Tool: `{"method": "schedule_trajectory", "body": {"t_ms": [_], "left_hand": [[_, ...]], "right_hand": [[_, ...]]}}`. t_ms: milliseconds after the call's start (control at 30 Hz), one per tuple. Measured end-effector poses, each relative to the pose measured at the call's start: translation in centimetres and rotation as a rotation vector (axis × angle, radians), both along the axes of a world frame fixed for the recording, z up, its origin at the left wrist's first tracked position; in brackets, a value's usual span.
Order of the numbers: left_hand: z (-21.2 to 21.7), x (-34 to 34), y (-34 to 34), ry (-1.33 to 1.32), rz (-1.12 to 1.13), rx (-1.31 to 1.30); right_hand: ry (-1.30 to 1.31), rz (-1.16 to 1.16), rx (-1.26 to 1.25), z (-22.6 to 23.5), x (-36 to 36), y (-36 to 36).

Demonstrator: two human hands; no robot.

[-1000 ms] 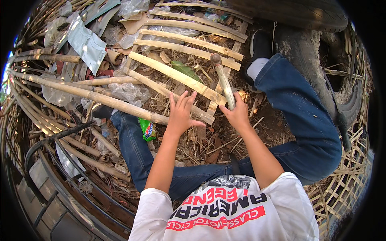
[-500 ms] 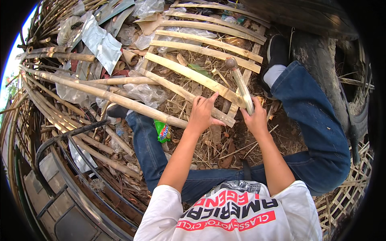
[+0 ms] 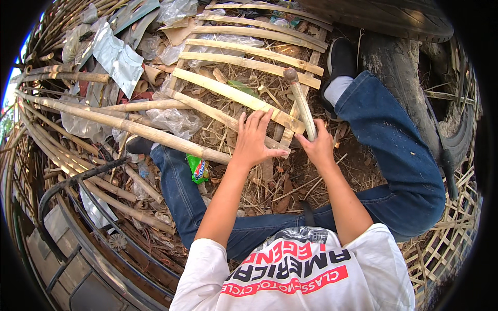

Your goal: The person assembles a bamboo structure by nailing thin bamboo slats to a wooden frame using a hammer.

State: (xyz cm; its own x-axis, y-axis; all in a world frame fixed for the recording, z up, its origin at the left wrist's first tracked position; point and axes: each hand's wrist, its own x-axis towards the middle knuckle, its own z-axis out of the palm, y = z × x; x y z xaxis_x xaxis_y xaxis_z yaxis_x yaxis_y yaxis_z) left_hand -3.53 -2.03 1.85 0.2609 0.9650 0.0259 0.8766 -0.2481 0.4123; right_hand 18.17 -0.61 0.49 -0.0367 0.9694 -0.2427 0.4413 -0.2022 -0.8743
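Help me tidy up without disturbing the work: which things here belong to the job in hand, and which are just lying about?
In use, it seems:
hammer-like tool, in the right hand
slatted bamboo frame, under the left hand

Probably just lying about:
green wrapper
crumpled clear plastic
creased silvery sheet

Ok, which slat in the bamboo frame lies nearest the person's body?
The lowest slat in the picture, partly hidden by the left hand; every other slat in that frame lies farther out beyond it.
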Motion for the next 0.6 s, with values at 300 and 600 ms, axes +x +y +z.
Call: {"method": "schedule_trajectory", "body": {"t_ms": [300, 600], "left_hand": [[-1.2, 1.3, 2.7, 0.080, -0.116, -0.071], [-3.7, 2.8, 4.7, -0.167, 0.132, -0.021]], "right_hand": [[0.231, -0.115, -0.106, 3.4, 0.7, -0.2], [0.171, -0.083, -0.061, 4.1, 0.6, 0.2]]}}
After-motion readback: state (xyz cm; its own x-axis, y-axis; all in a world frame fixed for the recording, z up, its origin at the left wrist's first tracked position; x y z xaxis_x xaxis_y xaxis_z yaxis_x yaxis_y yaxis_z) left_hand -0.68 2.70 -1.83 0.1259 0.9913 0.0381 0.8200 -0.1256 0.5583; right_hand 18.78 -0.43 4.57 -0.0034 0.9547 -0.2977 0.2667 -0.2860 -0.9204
